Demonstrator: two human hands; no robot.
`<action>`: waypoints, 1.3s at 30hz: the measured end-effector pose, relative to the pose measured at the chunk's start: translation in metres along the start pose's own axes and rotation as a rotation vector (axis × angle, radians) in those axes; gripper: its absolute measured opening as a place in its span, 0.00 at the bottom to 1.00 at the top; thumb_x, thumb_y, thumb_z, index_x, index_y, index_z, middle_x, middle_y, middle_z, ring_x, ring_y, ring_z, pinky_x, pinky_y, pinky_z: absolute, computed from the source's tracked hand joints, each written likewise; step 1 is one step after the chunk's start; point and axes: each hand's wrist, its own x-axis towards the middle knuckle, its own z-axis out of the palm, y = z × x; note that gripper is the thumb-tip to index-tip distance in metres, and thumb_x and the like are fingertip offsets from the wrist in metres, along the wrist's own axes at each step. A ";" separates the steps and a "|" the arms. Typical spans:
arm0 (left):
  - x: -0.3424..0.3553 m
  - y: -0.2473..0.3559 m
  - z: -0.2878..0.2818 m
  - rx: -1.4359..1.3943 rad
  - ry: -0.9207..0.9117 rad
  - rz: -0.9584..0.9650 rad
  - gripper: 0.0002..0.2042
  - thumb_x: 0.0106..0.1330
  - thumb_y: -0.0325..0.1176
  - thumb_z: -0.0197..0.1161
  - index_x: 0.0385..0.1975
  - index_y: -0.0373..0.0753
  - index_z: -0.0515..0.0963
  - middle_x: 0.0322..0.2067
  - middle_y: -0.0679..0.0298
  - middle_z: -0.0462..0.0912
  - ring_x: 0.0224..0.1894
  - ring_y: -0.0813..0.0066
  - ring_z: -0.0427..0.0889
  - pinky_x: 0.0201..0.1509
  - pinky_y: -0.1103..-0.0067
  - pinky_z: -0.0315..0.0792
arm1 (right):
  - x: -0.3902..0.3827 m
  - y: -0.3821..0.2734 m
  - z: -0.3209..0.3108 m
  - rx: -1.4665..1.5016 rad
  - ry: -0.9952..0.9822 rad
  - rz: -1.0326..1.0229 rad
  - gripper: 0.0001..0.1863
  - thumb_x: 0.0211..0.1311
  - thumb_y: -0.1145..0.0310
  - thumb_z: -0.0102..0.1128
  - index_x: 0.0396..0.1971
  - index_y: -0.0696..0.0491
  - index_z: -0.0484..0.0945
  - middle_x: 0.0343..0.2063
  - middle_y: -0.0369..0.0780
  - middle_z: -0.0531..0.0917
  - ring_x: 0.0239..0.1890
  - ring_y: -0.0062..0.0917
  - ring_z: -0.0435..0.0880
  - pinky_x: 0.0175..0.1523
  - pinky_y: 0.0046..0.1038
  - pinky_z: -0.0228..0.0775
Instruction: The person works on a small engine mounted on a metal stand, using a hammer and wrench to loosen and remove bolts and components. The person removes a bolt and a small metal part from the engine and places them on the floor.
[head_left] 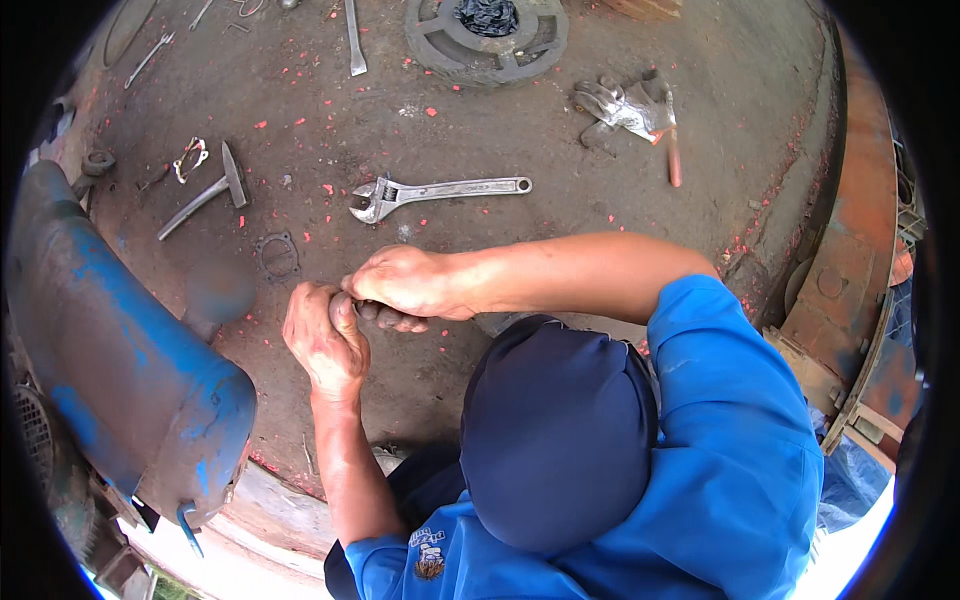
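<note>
My left hand (325, 338) is closed, its fingers curled against my right hand. My right hand (412, 282), reaching across from the right, is closed too, with grimy fingertips tucked under the palm. Whatever the two hands grip between them is hidden. Just beyond them lies a thin dark gasket (278, 257) on the dirty floor. Above my right hand rests an adjustable wrench (455, 189), jaws to the left. Further left a hammer (212, 192) lies on its side near a small pale gasket (190, 160).
A worn blue metal cover (130, 350) rises at left. A round cast metal base (430, 50) stands far off, near a flat chisel (355, 40). Dirty work gloves (622, 106) lie beside a reddish handle (674, 160). A rounded navy cloth shape (560, 440) fills the lower middle. Rusty metal (845, 220) borders the right.
</note>
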 end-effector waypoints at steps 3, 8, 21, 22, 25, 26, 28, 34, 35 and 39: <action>0.003 0.005 0.006 -0.195 -0.018 -0.139 0.16 0.77 0.39 0.51 0.29 0.34 0.74 0.23 0.58 0.71 0.24 0.61 0.73 0.29 0.68 0.66 | 0.014 0.025 -0.021 -0.791 0.262 -0.793 0.21 0.73 0.54 0.54 0.25 0.54 0.70 0.17 0.41 0.73 0.19 0.37 0.73 0.25 0.38 0.65; -0.005 0.012 0.008 -1.024 -0.140 -1.149 0.25 0.79 0.51 0.49 0.23 0.37 0.73 0.16 0.69 0.67 0.17 0.80 0.65 0.20 0.79 0.59 | 0.006 0.000 -0.034 -1.458 0.316 -1.179 0.17 0.53 0.61 0.69 0.24 0.54 0.69 0.22 0.44 0.75 0.26 0.44 0.78 0.30 0.43 0.69; -0.019 0.019 -0.013 -0.586 -0.006 -0.480 0.20 0.77 0.42 0.55 0.24 0.35 0.70 0.20 0.60 0.69 0.21 0.68 0.68 0.26 0.73 0.65 | 0.003 0.009 -0.007 -1.256 0.262 -1.226 0.15 0.62 0.62 0.66 0.25 0.53 0.71 0.18 0.38 0.71 0.17 0.31 0.70 0.23 0.34 0.62; -0.022 0.024 -0.010 -0.931 -0.117 -0.932 0.25 0.78 0.50 0.50 0.22 0.37 0.69 0.17 0.65 0.67 0.20 0.74 0.67 0.25 0.75 0.65 | 0.000 -0.006 -0.008 -1.353 0.242 -1.294 0.15 0.48 0.67 0.72 0.24 0.54 0.71 0.19 0.43 0.73 0.21 0.41 0.75 0.25 0.39 0.65; -0.010 0.029 -0.024 -1.239 -0.239 -1.226 0.20 0.76 0.47 0.55 0.26 0.39 0.69 0.19 0.67 0.65 0.19 0.73 0.66 0.23 0.74 0.63 | -0.004 -0.009 -0.010 -1.380 0.227 -1.116 0.14 0.53 0.66 0.69 0.23 0.54 0.71 0.17 0.41 0.74 0.21 0.42 0.76 0.27 0.41 0.66; -0.013 0.021 -0.022 -0.951 -0.166 -0.831 0.19 0.75 0.46 0.57 0.26 0.38 0.70 0.20 0.65 0.66 0.20 0.69 0.67 0.24 0.73 0.64 | -0.005 0.000 -0.007 -1.212 0.234 -0.895 0.15 0.66 0.63 0.61 0.23 0.53 0.71 0.16 0.39 0.72 0.19 0.35 0.75 0.25 0.40 0.65; -0.013 0.002 -0.021 -0.336 -0.031 -0.066 0.16 0.71 0.43 0.61 0.27 0.37 0.70 0.22 0.61 0.67 0.22 0.63 0.69 0.26 0.70 0.66 | -0.010 0.004 0.000 -0.572 0.062 -0.279 0.22 0.78 0.54 0.46 0.26 0.54 0.72 0.16 0.34 0.71 0.19 0.23 0.72 0.25 0.35 0.63; -0.018 0.015 -0.034 -0.701 -0.141 -0.576 0.20 0.76 0.45 0.54 0.26 0.36 0.70 0.20 0.62 0.67 0.22 0.69 0.70 0.28 0.71 0.67 | -0.010 -0.017 0.010 -1.101 0.071 -0.927 0.16 0.65 0.58 0.63 0.26 0.55 0.73 0.18 0.37 0.71 0.20 0.29 0.72 0.27 0.33 0.67; -0.017 0.023 -0.035 -0.895 -0.206 -0.857 0.22 0.78 0.47 0.52 0.25 0.37 0.69 0.19 0.63 0.67 0.22 0.73 0.69 0.27 0.71 0.67 | -0.005 -0.020 0.008 -1.358 0.111 -1.301 0.15 0.61 0.61 0.66 0.26 0.55 0.73 0.18 0.38 0.71 0.19 0.32 0.73 0.26 0.34 0.67; -0.013 0.037 -0.045 -1.267 -0.209 -1.162 0.26 0.80 0.52 0.45 0.26 0.36 0.69 0.18 0.70 0.66 0.21 0.81 0.65 0.25 0.76 0.63 | -0.010 -0.037 0.013 -1.405 0.074 -1.267 0.14 0.56 0.64 0.67 0.21 0.54 0.71 0.19 0.41 0.72 0.21 0.38 0.75 0.26 0.37 0.66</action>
